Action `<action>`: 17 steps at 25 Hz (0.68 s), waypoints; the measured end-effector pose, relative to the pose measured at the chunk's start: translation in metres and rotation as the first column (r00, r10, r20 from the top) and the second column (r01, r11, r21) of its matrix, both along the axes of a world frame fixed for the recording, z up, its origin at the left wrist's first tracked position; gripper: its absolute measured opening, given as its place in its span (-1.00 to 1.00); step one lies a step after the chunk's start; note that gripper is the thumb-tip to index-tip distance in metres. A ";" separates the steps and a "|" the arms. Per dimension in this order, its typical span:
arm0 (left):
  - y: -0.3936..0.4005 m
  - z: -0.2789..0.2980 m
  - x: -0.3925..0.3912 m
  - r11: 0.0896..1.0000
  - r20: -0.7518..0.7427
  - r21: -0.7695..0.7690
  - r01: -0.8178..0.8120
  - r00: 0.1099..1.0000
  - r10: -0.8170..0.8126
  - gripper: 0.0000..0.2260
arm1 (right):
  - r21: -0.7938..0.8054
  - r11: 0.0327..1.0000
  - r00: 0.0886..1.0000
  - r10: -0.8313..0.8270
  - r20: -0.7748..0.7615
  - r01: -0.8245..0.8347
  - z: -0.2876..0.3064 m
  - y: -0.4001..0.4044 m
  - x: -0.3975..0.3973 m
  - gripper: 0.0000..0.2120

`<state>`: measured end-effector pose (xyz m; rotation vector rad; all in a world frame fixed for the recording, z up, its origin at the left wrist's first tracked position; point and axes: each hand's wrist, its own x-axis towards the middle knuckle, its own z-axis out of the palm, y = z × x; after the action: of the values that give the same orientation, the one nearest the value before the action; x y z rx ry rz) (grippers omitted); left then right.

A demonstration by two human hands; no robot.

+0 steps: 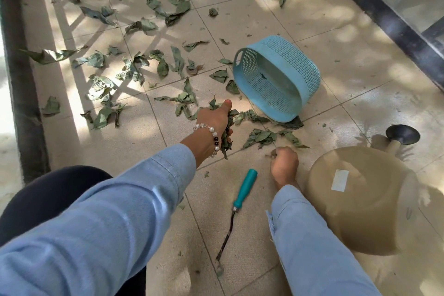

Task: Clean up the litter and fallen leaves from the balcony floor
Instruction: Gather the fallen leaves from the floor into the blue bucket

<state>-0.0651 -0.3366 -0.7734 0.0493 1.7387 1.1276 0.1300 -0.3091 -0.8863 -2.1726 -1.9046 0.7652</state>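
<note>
Several dry green leaves (165, 68) lie scattered over the beige tiled balcony floor (336, 38). A blue perforated plastic basket (276, 77) lies tipped on its side, its opening facing me, with one small scrap inside. My left hand (216, 118), with a bead bracelet at the wrist, grips a bunch of leaves (227, 137) just left of the basket's lower rim. My right hand (284, 163) is curled on the floor beside a small leaf pile (264, 137); I cannot see whether it holds anything.
A hand tool with a teal handle (245, 187) and a dark metal shaft lies on the tiles between my arms. A tan upturned stool (360, 199) with a black-footed leg (403, 134) sits at right. A dark curb (21, 79) bounds the left, a black door track (384, 14) the right.
</note>
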 end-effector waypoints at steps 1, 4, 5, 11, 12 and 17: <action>0.000 -0.002 -0.001 1.000 -0.003 -0.005 -0.001 1.000 0.001 -0.55 | 0.030 0.999 0.999 0.033 -0.020 -0.032 0.005 0.004 -0.003 -0.80; 0.000 -0.005 -0.002 1.000 -0.023 -0.013 0.001 1.000 -0.001 -0.49 | 0.101 0.988 0.971 0.136 -0.196 -0.118 0.024 0.013 -0.029 -0.86; 0.000 -0.004 -0.001 1.000 -0.023 -0.010 0.001 1.000 -0.001 -0.49 | 0.132 0.976 0.958 0.200 -0.208 -0.175 0.024 0.014 -0.039 -0.88; -0.004 0.000 -0.006 1.000 -0.033 -0.001 0.021 0.999 -0.021 -0.46 | 0.042 0.870 0.868 0.485 0.102 -0.491 -0.006 -0.010 -0.068 -0.85; -0.005 -0.001 -0.007 1.000 -0.034 0.000 0.025 0.999 -0.025 -0.44 | 0.061 0.838 0.834 0.528 0.160 -0.542 -0.009 -0.014 -0.065 -0.81; -0.007 0.004 -0.005 0.998 -0.061 0.016 0.053 0.997 -0.051 -0.54 | -0.037 0.945 0.902 0.299 -0.312 -0.326 0.022 -0.015 -0.061 -0.84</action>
<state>-0.0701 -0.3440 -0.7691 0.1400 1.7711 1.1134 0.0694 -0.3245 -0.8639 -1.6819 -2.1072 1.1825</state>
